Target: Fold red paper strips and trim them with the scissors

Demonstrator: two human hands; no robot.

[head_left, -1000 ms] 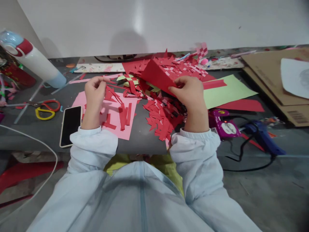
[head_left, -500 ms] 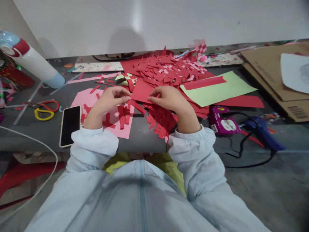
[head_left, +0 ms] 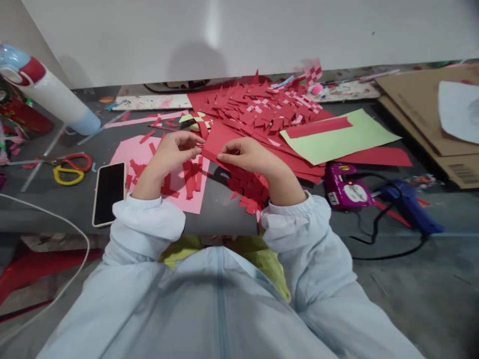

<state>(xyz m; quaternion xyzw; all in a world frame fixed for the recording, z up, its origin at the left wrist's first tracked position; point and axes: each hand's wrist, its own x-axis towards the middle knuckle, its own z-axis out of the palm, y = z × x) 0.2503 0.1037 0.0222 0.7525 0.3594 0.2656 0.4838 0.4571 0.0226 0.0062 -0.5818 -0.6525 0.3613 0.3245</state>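
A piece of red paper point(head_left: 216, 138) is held up between my two hands, above the dark table. My left hand point(head_left: 175, 153) pinches its left edge between thumb and fingers. My right hand point(head_left: 249, 157) grips the lower edge, its fingertips closed on the paper. Beneath my left wrist lies a pink sheet point(head_left: 193, 202) scattered with red paper strips point(head_left: 189, 179). Behind and below the held piece is a large heap of cut red paper pieces point(head_left: 239, 107), some woven with pink. More red scraps point(head_left: 256, 192) sit under my right hand.
On the left are a phone point(head_left: 109, 194), scissors point(head_left: 71, 169) and a white bottle point(head_left: 56, 97). To the right lie a light green sheet point(head_left: 340, 137), a purple box point(head_left: 348, 189), a blue glue gun point(head_left: 411, 207) with a black cord, and cardboard point(head_left: 411, 109).
My right hand has shifted left along the lower part of the red paper, closer to my left hand. The paper has tilted. My left hand has barely moved.
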